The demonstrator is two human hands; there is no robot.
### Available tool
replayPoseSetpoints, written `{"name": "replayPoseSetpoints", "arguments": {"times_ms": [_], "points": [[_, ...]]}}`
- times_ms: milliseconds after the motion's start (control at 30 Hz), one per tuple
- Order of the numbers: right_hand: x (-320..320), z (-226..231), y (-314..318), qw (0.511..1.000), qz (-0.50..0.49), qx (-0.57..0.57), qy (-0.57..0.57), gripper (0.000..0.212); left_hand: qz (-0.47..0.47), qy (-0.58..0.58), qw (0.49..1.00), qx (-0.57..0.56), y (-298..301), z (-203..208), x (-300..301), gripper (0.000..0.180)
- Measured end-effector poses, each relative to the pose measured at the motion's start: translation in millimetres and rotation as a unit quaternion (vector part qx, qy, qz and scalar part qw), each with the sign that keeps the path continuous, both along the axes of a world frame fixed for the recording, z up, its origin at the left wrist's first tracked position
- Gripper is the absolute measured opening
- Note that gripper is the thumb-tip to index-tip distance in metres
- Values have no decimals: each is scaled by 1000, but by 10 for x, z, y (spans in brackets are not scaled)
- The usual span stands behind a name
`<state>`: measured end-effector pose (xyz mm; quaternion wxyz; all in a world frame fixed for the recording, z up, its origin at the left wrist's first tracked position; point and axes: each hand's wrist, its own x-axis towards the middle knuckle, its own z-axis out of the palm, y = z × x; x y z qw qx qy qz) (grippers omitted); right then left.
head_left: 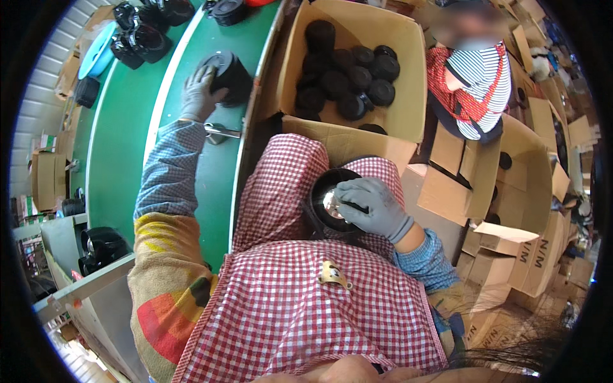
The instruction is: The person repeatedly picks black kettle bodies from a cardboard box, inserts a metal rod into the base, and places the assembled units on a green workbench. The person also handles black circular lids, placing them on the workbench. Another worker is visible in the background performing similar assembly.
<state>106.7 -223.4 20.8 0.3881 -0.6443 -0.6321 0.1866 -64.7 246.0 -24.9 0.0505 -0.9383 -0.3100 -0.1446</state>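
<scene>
On the green table my left hand [201,94], in a grey glove, is at the near left side of a squat black cylinder [232,80]. Its fingers lie along the rim and its thumb against the wall. A round black bowl [316,205] with a bright shine inside rests in my lap, on the red checked apron. My right hand [371,205], gloved in grey too, curls over the bowl's right edge, fingertips inside. Whether something small is under those fingers is hidden.
An open cardboard box [408,96] holding several black round pieces stands just beyond my knees. Glossy black pots [148,41] and a light blue basin [97,52] are at the far left. A person [476,76] sits at the right behind more open cartons [523,172].
</scene>
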Motion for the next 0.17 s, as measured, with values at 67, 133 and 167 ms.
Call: {"name": "replayPoseSetpoints", "arguments": {"times_ms": [67, 133, 167], "points": [[32, 77, 55, 999, 3, -12, 32, 24, -24, -17, 1000, -12, 157, -102, -47, 69], [77, 76, 81, 996, 15, -21, 80, 27, -58, -42, 997, -26, 297, -171, -92, 64], [73, 77, 47, 996, 11, -25, 80, 27, -61, -43, 997, -29, 272, -209, -62, 64]]}}
